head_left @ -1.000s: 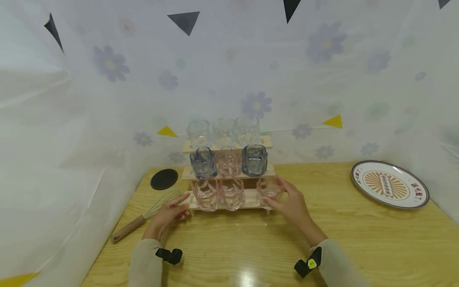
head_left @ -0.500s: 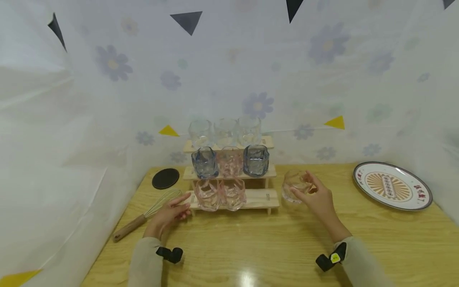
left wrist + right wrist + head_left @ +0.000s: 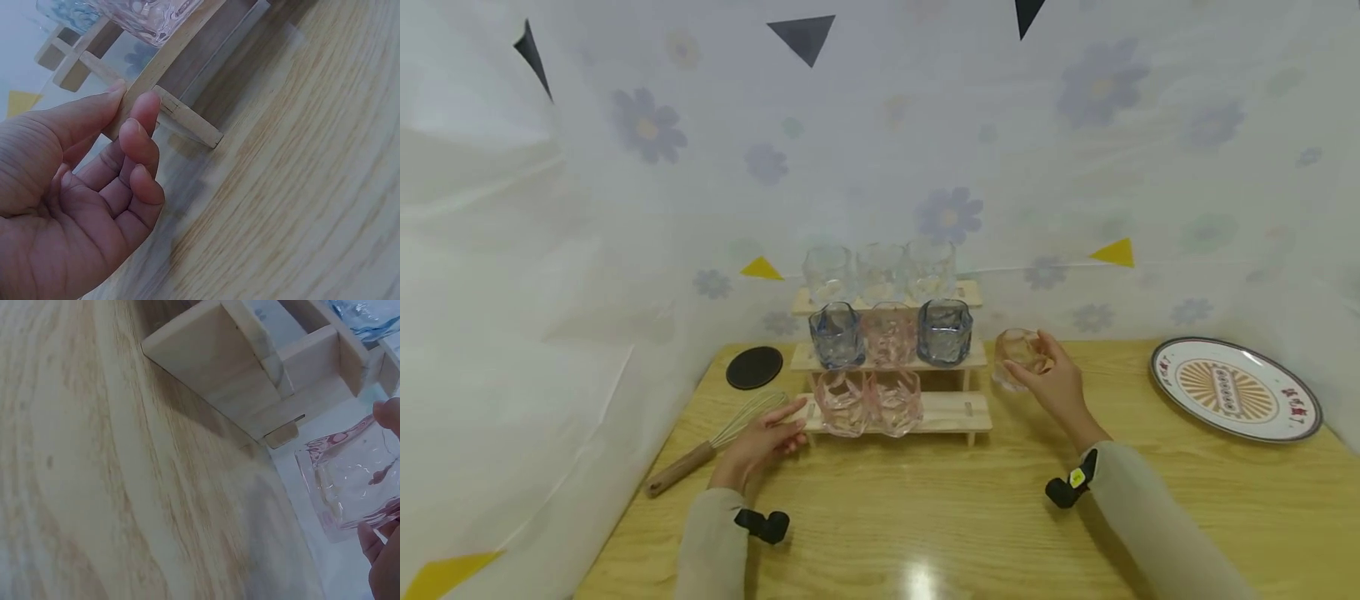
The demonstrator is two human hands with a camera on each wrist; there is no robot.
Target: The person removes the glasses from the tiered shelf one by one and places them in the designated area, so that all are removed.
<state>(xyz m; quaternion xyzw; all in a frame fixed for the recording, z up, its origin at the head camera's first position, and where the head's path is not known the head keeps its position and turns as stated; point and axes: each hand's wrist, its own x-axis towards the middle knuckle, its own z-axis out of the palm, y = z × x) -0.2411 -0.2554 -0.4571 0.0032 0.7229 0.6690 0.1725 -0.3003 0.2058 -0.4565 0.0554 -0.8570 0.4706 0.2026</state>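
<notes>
A three-tier wooden stand (image 3: 951, 411) rises in steps on the table. My left hand (image 3: 760, 442) pinches the left end of its lowest board (image 3: 140, 87) between thumb and fingers. My right hand (image 3: 1056, 387) grips a pale pink glass (image 3: 1013, 350) by its sides, just right of the middle tier. In the right wrist view that pink glass (image 3: 350, 478) appears beyond the stand's end, partly cut off. Two pink glasses (image 3: 868, 404) sit on the lowest tier's left and middle. A pink glass (image 3: 890, 337) stands between two blue glasses (image 3: 945, 337) on the middle tier.
Three clear glasses (image 3: 880, 275) line the top tier. A whisk (image 3: 681, 468) lies by my left forearm, with a black round disc (image 3: 754, 367) behind it. To the far right is a printed plate (image 3: 1187, 417). A patterned white sheet (image 3: 865, 150) hangs behind the table.
My right hand has lifted the pink glass off the right end of the lowest tier, carried it right, then farther back. The left hand keeps its place on the stand.
</notes>
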